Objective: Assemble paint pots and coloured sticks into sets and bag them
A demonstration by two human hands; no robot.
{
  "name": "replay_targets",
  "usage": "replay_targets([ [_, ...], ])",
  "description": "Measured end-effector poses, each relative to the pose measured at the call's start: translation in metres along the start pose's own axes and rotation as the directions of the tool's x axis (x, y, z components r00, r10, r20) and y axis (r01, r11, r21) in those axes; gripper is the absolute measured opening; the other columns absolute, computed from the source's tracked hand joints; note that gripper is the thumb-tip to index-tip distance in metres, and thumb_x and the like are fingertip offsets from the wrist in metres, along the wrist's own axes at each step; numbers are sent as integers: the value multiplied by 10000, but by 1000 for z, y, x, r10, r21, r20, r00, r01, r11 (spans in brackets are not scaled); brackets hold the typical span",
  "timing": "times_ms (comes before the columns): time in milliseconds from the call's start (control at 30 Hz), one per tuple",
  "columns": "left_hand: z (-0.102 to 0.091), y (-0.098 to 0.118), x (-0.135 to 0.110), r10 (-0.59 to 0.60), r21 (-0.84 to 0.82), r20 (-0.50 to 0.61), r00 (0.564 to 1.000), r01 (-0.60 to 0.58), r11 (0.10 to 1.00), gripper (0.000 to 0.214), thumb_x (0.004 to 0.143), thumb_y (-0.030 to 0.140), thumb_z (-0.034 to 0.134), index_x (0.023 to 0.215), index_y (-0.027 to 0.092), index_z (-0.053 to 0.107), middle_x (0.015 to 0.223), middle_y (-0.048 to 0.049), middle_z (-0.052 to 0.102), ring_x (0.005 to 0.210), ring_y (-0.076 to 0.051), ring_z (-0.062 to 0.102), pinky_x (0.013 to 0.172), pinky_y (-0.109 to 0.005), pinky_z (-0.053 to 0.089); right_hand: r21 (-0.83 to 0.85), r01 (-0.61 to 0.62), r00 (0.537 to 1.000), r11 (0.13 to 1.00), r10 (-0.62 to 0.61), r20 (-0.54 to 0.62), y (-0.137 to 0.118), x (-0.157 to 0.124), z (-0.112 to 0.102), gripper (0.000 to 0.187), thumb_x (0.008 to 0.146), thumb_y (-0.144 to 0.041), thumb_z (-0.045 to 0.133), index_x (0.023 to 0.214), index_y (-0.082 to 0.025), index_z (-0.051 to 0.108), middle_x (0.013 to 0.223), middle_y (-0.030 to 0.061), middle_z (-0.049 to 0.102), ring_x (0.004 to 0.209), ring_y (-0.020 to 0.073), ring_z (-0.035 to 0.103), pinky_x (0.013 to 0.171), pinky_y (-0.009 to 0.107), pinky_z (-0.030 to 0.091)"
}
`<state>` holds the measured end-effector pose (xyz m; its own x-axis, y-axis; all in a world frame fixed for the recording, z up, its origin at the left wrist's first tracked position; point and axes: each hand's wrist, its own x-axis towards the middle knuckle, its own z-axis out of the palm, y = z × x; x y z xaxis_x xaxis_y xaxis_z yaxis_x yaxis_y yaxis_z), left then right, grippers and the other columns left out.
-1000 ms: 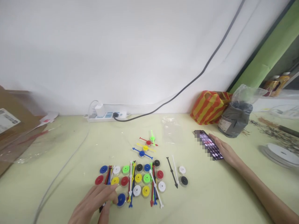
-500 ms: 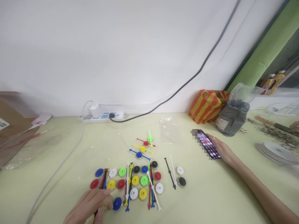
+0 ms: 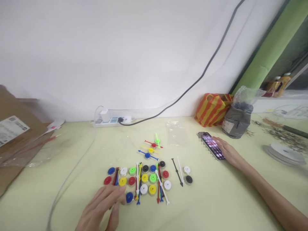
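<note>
My left hand (image 3: 101,205) hovers at the lower edge of a layout of coloured plastic discs (image 3: 143,189), fingers loosely curled beside a blue disc (image 3: 129,197). A dark stick tip shows beneath it. Bundles of plastic arrow sticks (image 3: 137,183) lie between the discs. Farther up, several discs sit threaded on crossed arrows (image 3: 147,155). To the right lie a black arrow (image 3: 177,172) and a white arrow (image 3: 181,170). My right hand (image 3: 227,152) rests against a smartphone (image 3: 211,146), which lies screen up.
A power strip (image 3: 112,120) with a black cable sits by the wall. Behind my right hand stand a striped orange bag (image 3: 213,110) and a grey wrapped jar (image 3: 237,123). A clear plastic bag (image 3: 175,133) lies on the table, and cardboard (image 3: 14,144) sits far left.
The view has shifted and tilted slightly, moving everything a little in the frame. My hands stay in nearly the same places, by the blue disc and on the smartphone.
</note>
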<state>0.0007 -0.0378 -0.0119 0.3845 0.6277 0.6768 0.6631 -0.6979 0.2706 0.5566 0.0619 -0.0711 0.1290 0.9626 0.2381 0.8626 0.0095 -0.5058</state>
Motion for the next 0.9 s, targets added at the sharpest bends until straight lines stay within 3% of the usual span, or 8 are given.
replay_targets([
  [67, -3, 9, 5, 26, -21, 13, 1000, -26, 999, 478, 903, 152, 524, 1359, 300, 521, 936, -15, 746, 986, -224, 716, 956, -413, 583, -16, 17, 1000, 1000, -17, -11, 0, 1, 2, 700, 972, -661, 240, 1417, -225, 558, 1509, 83, 518, 1459, 315, 393, 1246, 484, 259],
  [167, -3, 25, 11, 51, -82, 6, 999, -51, 995, 472, 929, 98, 463, 1359, 289, 493, 874, -11, 719, 941, -199, 707, 935, -397, 562, -4, 70, 997, 998, -70, -40, -4, 4, 4, 701, 969, -666, 242, 1415, -226, 557, 1487, 92, 543, 1425, 328, 442, 1224, 483, 303],
  [333, 6, 38, 12, 126, -178, -28, 992, -129, 975, 441, 952, 77, 440, 1357, 254, 447, 824, 4, 657, 812, -156, 665, 867, -345, 532, 34, 27, 974, 999, -18, -227, -12, 4, 8, 720, 972, -649, 225, 1409, -173, 540, 1430, 162, 583, 1344, 356, 524, 1155, 503, 377],
  [500, 10, 32, 14, 151, -120, -60, 987, -158, 980, 335, 968, 103, 443, 1273, 232, 490, 803, 5, 652, 799, -160, 645, 823, -324, 504, 57, -33, 915, 998, 53, -400, -19, -11, 12, 699, 980, -602, 205, 1348, -129, 565, 1355, 224, 610, 1278, 366, 552, 1095, 512, 410],
  [633, 12, 23, 19, 137, -38, -60, 989, -140, 989, 270, 972, 143, 426, 1217, 197, 525, 965, -60, 698, 851, -184, 645, 815, -347, 490, 48, -42, 876, 998, 60, -479, -28, -23, 12, 662, 989, -551, 186, 1333, -112, 542, 1305, 246, 609, 1246, 367, 539, 1073, 540, 393],
  [767, 14, 10, 22, 23, 13, -21, 1000, -23, 1000, 131, 946, 144, 423, 1002, 203, 525, 885, -33, 665, 802, -175, 620, 758, -317, 475, 31, -5, 865, 1000, 20, -501, -38, -27, 14, 564, 976, -510, 262, 1244, -122, 571, 1122, 223, 661, 1125, 353, 572, 1021, 530, 421],
  [900, 14, -7, 26, -24, 68, -38, 999, 27, 997, 161, 886, 84, 420, 814, 211, 489, 780, -14, 634, 721, -167, 578, 694, -285, 441, -2, 83, 840, 997, -71, -537, -43, -23, 18, 425, 965, -434, 316, 1163, -158, 572, 1000, 175, 660, 1052, 330, 576, 994, 504, 429],
])
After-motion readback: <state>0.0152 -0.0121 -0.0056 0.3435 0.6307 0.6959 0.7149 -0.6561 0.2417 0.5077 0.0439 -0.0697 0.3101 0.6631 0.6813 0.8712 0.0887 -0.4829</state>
